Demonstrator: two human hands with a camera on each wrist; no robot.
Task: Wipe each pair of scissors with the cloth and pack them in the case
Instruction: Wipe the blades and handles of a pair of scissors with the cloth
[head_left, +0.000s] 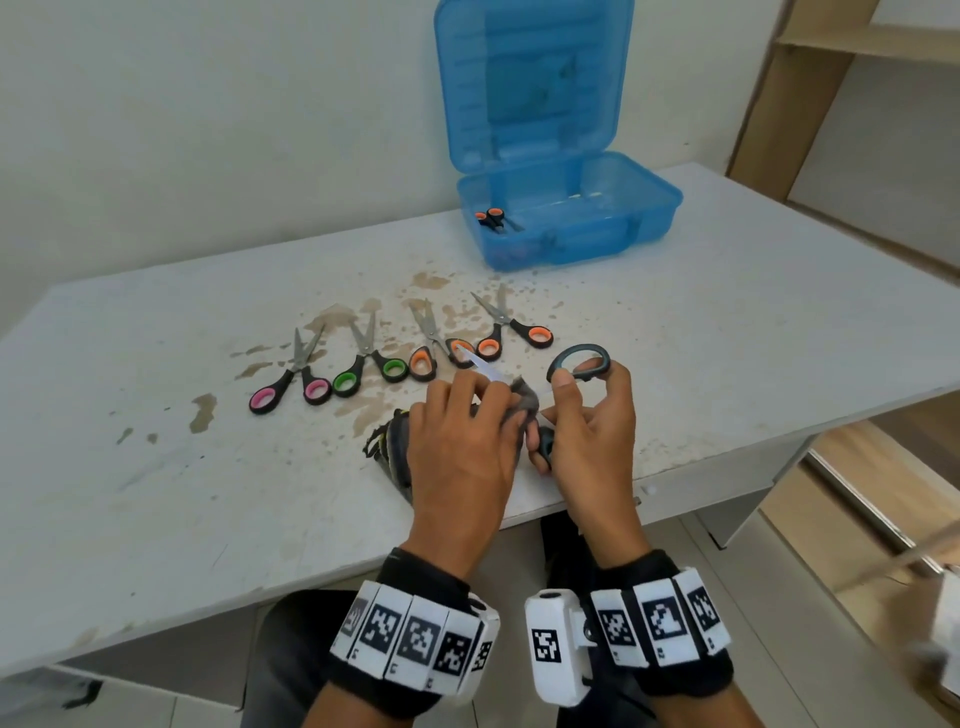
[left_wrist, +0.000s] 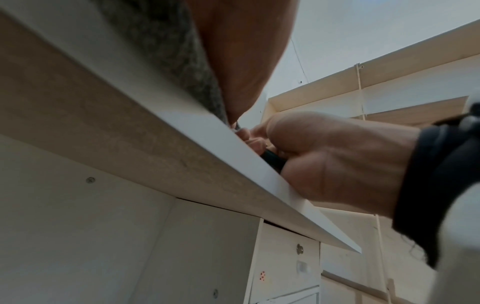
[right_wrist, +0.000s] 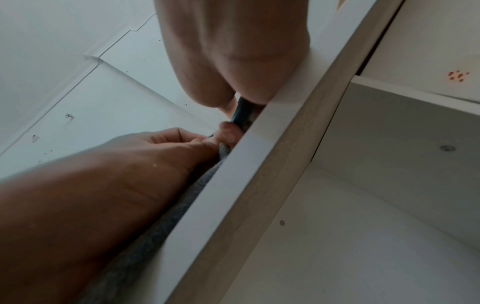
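My right hand (head_left: 587, 410) grips a pair of grey-handled scissors (head_left: 579, 361), its blades open. One handle loop stands above my thumb and the other sits in my curled fingers. My left hand (head_left: 467, 415) pinches the grey cloth (head_left: 522, 397) around one blade, whose tip (head_left: 480, 366) sticks out past the fingers. The wrist views show the cloth (left_wrist: 166, 51) and the dark handle (right_wrist: 242, 113) at the table edge. The open blue case (head_left: 571, 228) stands at the back and holds one orange-handled pair (head_left: 493, 218).
Several pairs lie in a row on the stained white table (head_left: 156, 467): pink-handled (head_left: 291, 384), green-handled (head_left: 371, 366) and two orange-handled (head_left: 441, 353) (head_left: 514, 332). Both hands work near the table's front edge (head_left: 571, 506). Wooden shelving (head_left: 831, 104) stands at the right.
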